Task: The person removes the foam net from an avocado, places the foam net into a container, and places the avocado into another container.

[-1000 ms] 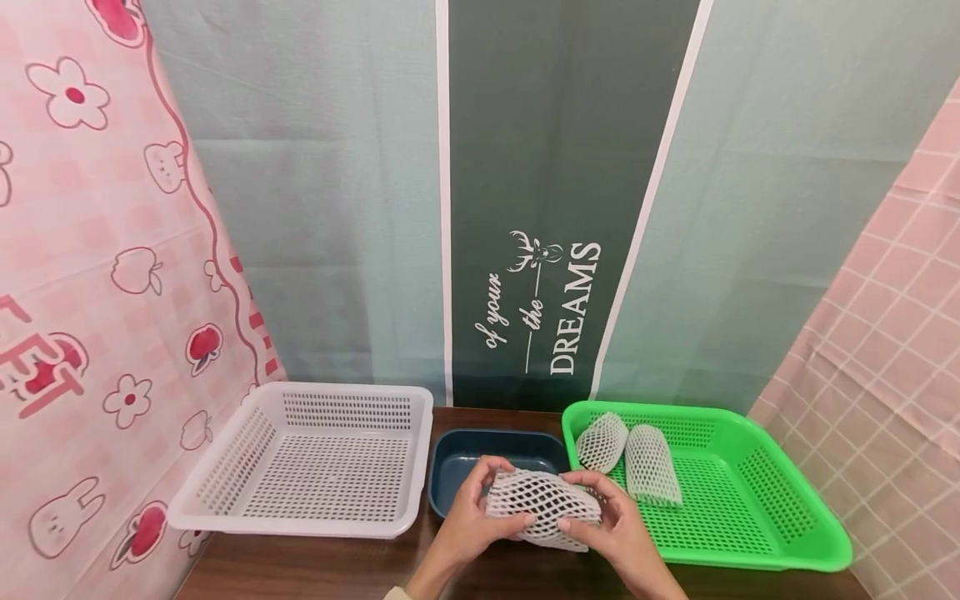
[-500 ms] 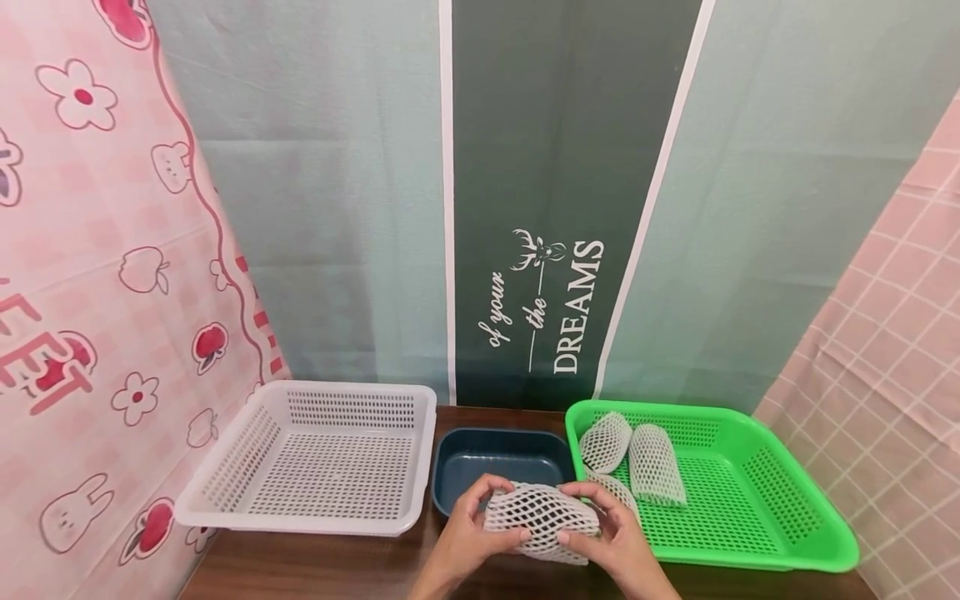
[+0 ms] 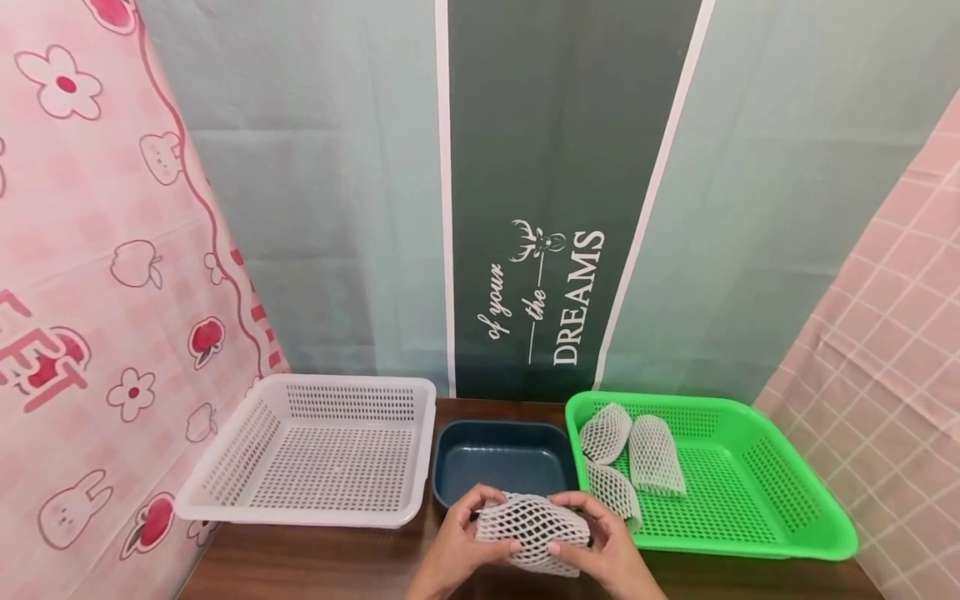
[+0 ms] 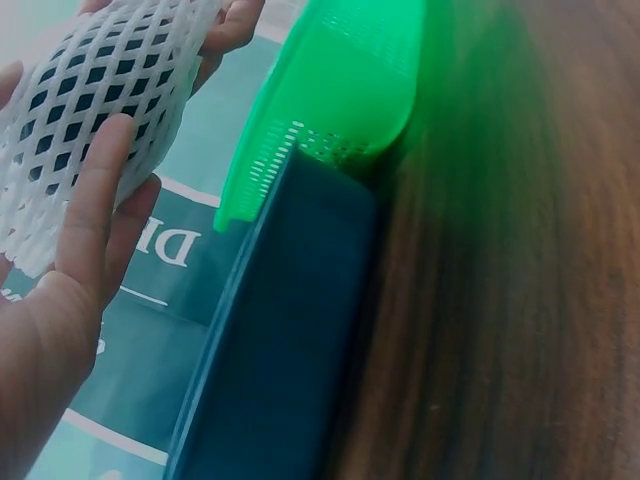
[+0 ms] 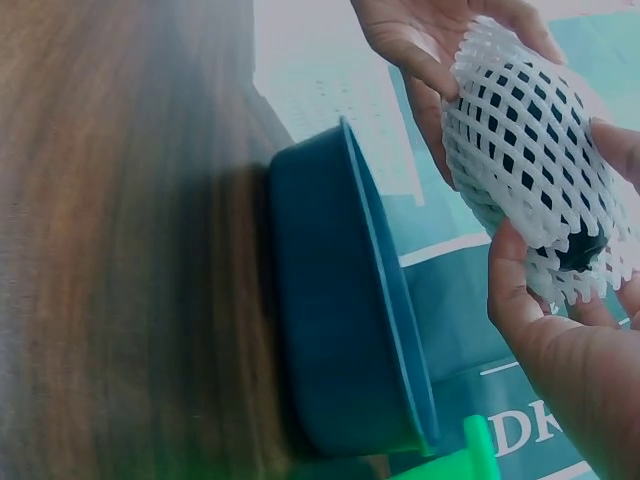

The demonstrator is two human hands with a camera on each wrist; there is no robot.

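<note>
Both hands hold a white foam net sleeve (image 3: 531, 533) in front of the dark blue basin (image 3: 502, 458), low in the head view. My left hand (image 3: 459, 542) grips its left end, thumb in front and fingers behind. The right hand (image 3: 606, 543) grips the other end in the same way. Through the mesh shows something dark and rounded; in the right wrist view a glossy dark end (image 5: 582, 248) peeks out at the sleeve's opening beside the right thumb. Most of that dark thing is covered by the net, so I cannot tell its kind.
To the right stands a green basket (image 3: 731, 500) with three white foam nets (image 3: 655, 454) at its left side. A white basket (image 3: 300, 523) is on the left. All stand on a brown wooden table (image 3: 315, 567), with a printed cloth (image 3: 562, 167) hanging behind.
Both hands have drawn slightly down and left in the head view with the foam net sleeve still between them. A third net in the green basket, hidden earlier, now shows.
</note>
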